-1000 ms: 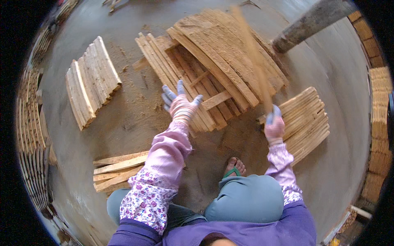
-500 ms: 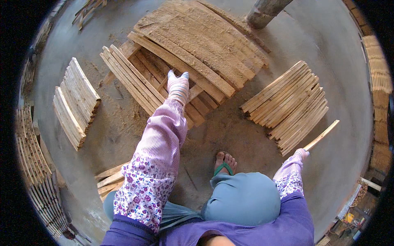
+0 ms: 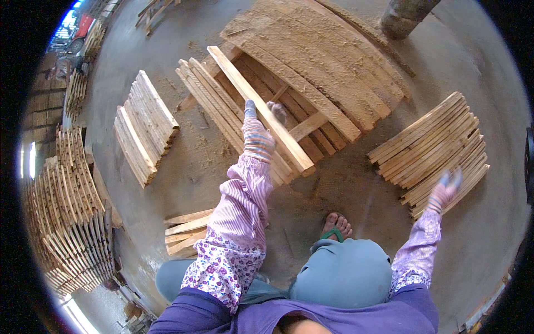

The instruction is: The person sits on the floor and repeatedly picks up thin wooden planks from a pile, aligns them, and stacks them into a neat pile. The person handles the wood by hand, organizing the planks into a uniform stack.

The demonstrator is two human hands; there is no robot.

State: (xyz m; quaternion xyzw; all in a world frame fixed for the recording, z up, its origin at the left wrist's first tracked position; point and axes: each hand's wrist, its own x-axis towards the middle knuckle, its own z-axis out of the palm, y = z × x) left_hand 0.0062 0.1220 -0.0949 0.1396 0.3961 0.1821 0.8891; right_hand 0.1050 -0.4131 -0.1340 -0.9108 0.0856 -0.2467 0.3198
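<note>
Grey floor (image 3: pixel 467 61) lay all around, with sawdust (image 3: pixel 206 133) on it. One long pale board (image 3: pixel 239 82) slanted beside a big, dusty pile of planks (image 3: pixel 317 61). The left hand (image 3: pixel 260 131) gripped this board, with fingers on both sides. The right hand (image 3: pixel 444 190) was over the near end of a stack of sticks (image 3: pixel 428 150). It was too blurry to tell if that hand was open or closed.

Smooth grey floor (image 3: pixel 459 64); round pillar (image 3: pixel 405 20); bright light (image 3: pixel 69 22) upper left.
</note>
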